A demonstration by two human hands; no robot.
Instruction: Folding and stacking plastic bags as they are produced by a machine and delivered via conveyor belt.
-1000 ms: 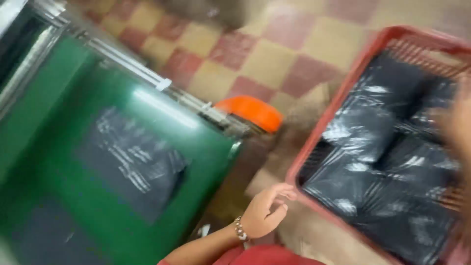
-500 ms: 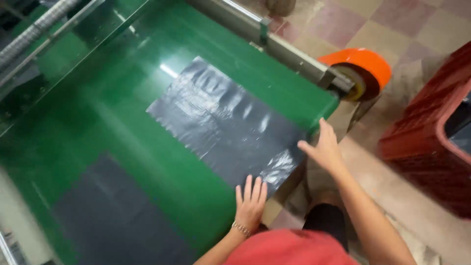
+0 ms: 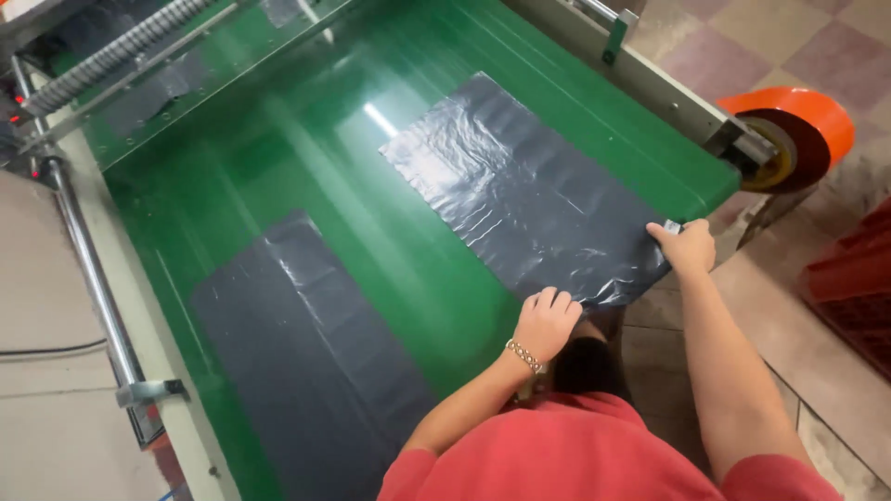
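Both hands pinch the near edge of a dark plastic bag (image 3: 529,199) lying flat on the green belt (image 3: 306,167). Left hand (image 3: 546,320) is closed on the near-left corner, right hand (image 3: 687,246) closed on the near-right corner, right at the belt's end. The two-corner grip looks meant to keep the sheet flat and square. A second bag (image 3: 306,362) lies apart to the left. An orange roller (image 3: 798,130) sits past the right rail; open floor lies beyond the belt end.
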